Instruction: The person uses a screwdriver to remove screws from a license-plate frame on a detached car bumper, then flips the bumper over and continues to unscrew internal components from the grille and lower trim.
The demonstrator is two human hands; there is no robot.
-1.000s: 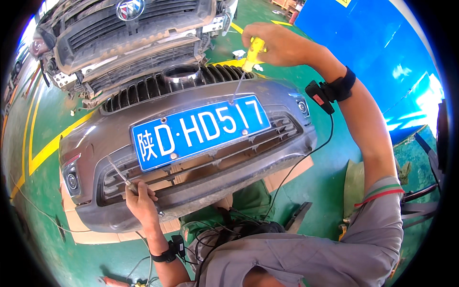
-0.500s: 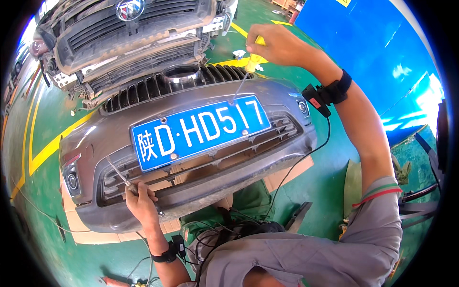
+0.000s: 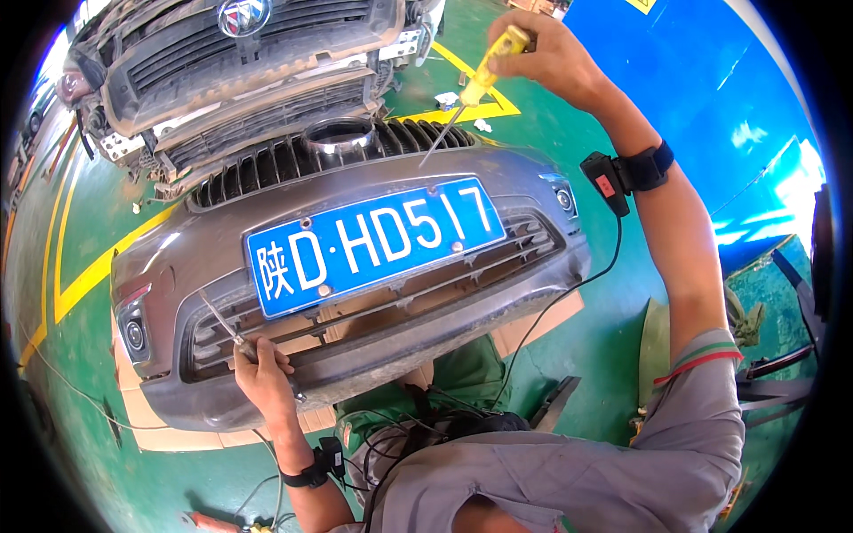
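A grey-brown car bumper (image 3: 200, 235) lies before me, with a blue licence plate (image 3: 355, 277) on its middle. Bolts show near the plate's edges. High on the right, my right hand (image 3: 555, 58) is closed around a screwdriver (image 3: 494, 67) with a yellow handle. Its thin shaft slants down left, and the tip is over the bumper just above the plate's upper right bolt (image 3: 433, 191), apart from it. At the lower left of the grille, my left hand (image 3: 264, 384) grips a second screwdriver (image 3: 219, 314), its metal shaft pointing up left; the fingers mostly hide its handle.
Cardboard (image 3: 538, 324) lies under the bumper on the green floor. Beyond stands a car front (image 3: 267, 80) without its bumper. A blue panel (image 3: 675, 107) rises at the right. Black cables (image 3: 569, 289) run from my wrist straps across my lap.
My right hand has moved up and right with the yellow screwdriver, whose tip has come off the plate's upper right bolt. My left hand has hardly moved.
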